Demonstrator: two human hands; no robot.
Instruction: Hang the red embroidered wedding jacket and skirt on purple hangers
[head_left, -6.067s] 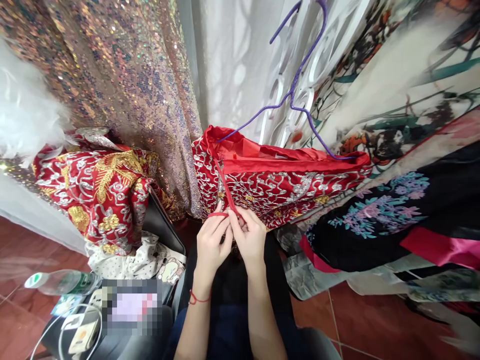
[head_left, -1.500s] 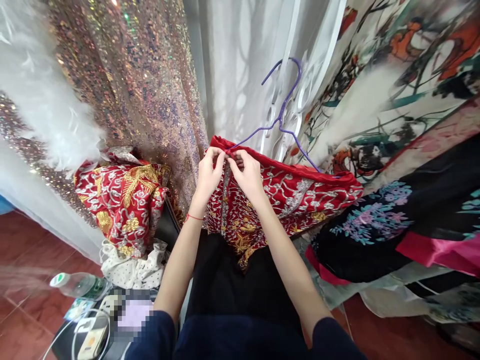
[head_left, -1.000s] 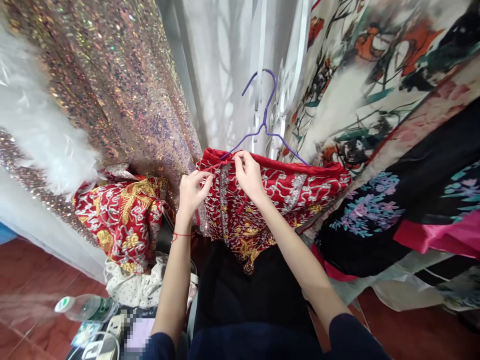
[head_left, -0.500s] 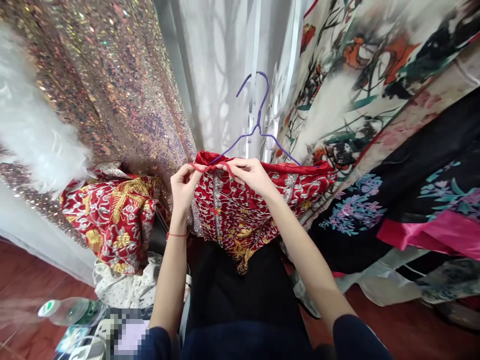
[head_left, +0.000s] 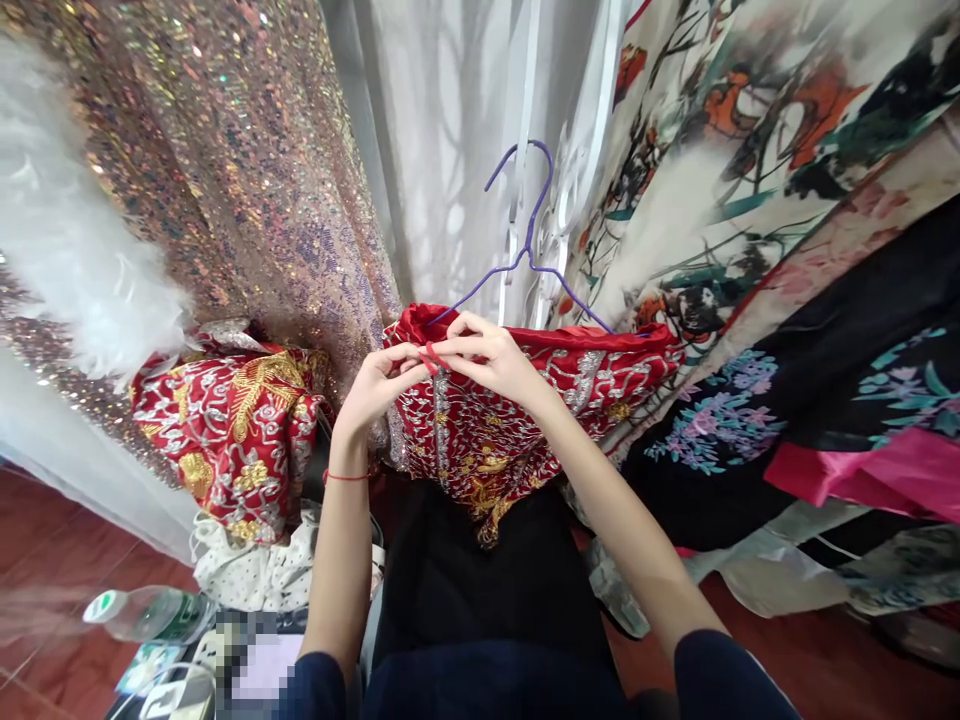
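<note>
A red garment [head_left: 510, 410] with silver and gold embroidery hangs on a purple hanger [head_left: 529, 245], its gold-trimmed lower point over my lap. At the left part of its top edge, a short red cord [head_left: 431, 358] shows between my fingertips. My left hand [head_left: 377, 385] pinches the cord from the left, fingers pressed together. From the right, my right hand [head_left: 489, 362] pinches it too, its fingertips almost touching those of the left. Part of the cord is hidden by the fingers.
Another red embroidered garment [head_left: 232, 430] lies at the left over a white dotted cloth [head_left: 251, 575]. Below stands a plastic bottle [head_left: 150, 612], tilted. Sequined fabric [head_left: 247, 150] hangs at the left; a black embroidered garment [head_left: 780, 400] and a printed one hang at the right.
My hands have drawn closer together, and the cord that was stretched between them is now bunched at the fingertips. The view has shifted slightly.
</note>
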